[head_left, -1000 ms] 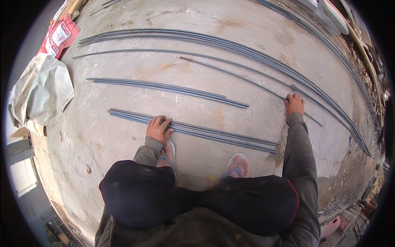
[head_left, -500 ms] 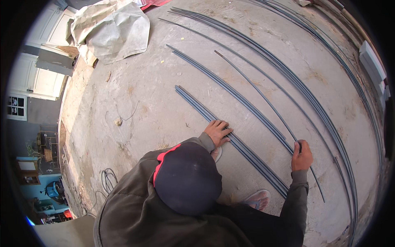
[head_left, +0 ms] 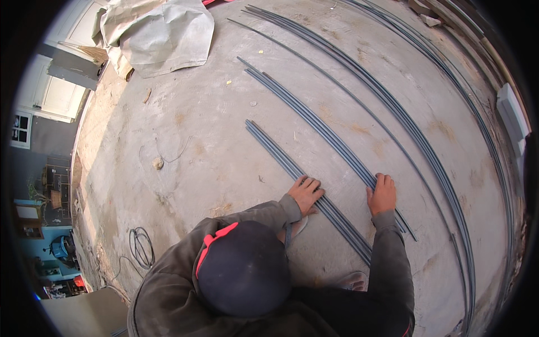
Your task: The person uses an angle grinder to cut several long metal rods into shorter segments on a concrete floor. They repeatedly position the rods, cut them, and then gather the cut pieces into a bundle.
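Steel rods lie on the concrete floor in slanting rows. My left hand [head_left: 304, 194] rests across the near bundle of steel rods [head_left: 277, 156], its fingers spread over the top. To its right, my right hand [head_left: 382, 194] has thumb and fingers around a rod at the lower part of the middle bundle of steel rods [head_left: 320, 122]. That rod lies against the others, and its lower end [head_left: 413, 236] reaches a little past theirs. My palm hides part of the grip. Farther right are a single long rod [head_left: 348, 102] and a thick bundle of long rods [head_left: 387, 101].
More long rods [head_left: 469, 92] run along the far right. A crumpled pale sheet [head_left: 165, 42] lies at the far left. A coiled dark cable [head_left: 141, 247] and a small stone [head_left: 158, 163] are on the left. A dark cap [head_left: 244, 269] covers the lower middle; a sandalled foot [head_left: 353, 281] shows near the rods.
The rod in my right hand has moved left, from lying apart to lying against the middle bundle. My right hand moved left with it. My left hand stays on the near bundle.
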`<state>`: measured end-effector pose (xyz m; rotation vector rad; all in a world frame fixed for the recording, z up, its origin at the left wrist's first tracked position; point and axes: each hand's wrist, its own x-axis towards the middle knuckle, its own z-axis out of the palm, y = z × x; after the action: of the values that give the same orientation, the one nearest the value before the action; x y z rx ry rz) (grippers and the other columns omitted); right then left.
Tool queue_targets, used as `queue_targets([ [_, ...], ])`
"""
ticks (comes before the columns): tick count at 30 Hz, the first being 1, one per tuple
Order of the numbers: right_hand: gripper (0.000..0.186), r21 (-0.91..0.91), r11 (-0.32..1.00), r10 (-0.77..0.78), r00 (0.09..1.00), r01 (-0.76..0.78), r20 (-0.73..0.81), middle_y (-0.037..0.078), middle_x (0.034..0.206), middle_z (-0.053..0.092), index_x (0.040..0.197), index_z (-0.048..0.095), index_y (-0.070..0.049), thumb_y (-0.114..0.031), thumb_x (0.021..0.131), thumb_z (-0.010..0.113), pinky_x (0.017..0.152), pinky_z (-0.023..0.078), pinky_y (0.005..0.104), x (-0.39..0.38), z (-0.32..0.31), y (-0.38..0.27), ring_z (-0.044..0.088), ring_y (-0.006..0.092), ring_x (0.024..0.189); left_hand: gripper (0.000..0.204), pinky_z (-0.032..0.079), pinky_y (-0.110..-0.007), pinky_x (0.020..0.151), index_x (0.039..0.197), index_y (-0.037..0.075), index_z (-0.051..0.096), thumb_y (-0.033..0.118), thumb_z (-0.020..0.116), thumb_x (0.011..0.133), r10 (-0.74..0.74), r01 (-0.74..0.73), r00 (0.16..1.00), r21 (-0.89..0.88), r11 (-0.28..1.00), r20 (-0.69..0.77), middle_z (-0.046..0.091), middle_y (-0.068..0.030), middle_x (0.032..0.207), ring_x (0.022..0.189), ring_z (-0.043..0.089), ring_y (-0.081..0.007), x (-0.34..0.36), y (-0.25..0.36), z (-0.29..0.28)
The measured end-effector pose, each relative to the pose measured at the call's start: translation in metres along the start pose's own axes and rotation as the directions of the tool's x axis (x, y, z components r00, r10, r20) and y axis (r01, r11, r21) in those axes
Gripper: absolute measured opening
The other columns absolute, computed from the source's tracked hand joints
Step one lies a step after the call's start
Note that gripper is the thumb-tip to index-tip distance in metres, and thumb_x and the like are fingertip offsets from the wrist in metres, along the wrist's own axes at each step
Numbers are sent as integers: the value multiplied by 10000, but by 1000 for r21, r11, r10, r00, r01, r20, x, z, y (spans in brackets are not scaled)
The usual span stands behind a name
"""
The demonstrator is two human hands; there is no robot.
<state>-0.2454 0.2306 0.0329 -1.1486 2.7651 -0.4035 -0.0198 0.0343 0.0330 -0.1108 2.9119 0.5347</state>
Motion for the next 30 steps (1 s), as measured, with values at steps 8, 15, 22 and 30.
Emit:
queue_targets([
  [8, 435, -31, 999, 47, 960, -40, 276, 183, 1154, 577, 1164, 563, -34, -257, 862, 782, 967, 498, 454, 9, -6, 4, 570, 353, 1147, 576, 403, -470, 1084, 1269, 112, 610, 334, 826, 783, 165, -179, 980, 124, 976, 112, 540, -105, 1321, 1262, 489, -299, 25, 11, 7],
  [15, 421, -108, 994, 4, 978, 18, 208, 172, 1132, 621, 1133, 577, -31, -269, 855, 785, 909, 555, 460, -1, -1, -6, 633, 343, 1082, 471, 463, -444, 997, 1194, 78, 619, 264, 803, 802, 189, -229, 952, 152, 961, 240, 553, -102, 1247, 1216, 522, -291, 37, 17, 7],
  [22, 341, -98, 995, 15, 953, 15, 304, 173, 1140, 606, 1193, 581, -46, -150, 895, 710, 927, 554, 432, -4, 4, 1, 617, 341, 1093, 741, 437, -473, 1055, 1398, 144, 508, 324, 846, 763, 161, -195, 965, 158, 968, 210, 517, -120, 1346, 1282, 484, -328, 39, 28, -7],
  [30, 292, -151, 988, 28, 967, 11, 254, 186, 1159, 574, 1202, 565, -6, -24, 917, 629, 945, 528, 450, -31, -5, 4, 572, 340, 1146, 944, 367, -498, 1149, 1499, 188, 425, 348, 903, 702, 250, -236, 968, 367, 900, 10, 435, -129, 1499, 1387, 414, -358, 129, -16, -73],
])
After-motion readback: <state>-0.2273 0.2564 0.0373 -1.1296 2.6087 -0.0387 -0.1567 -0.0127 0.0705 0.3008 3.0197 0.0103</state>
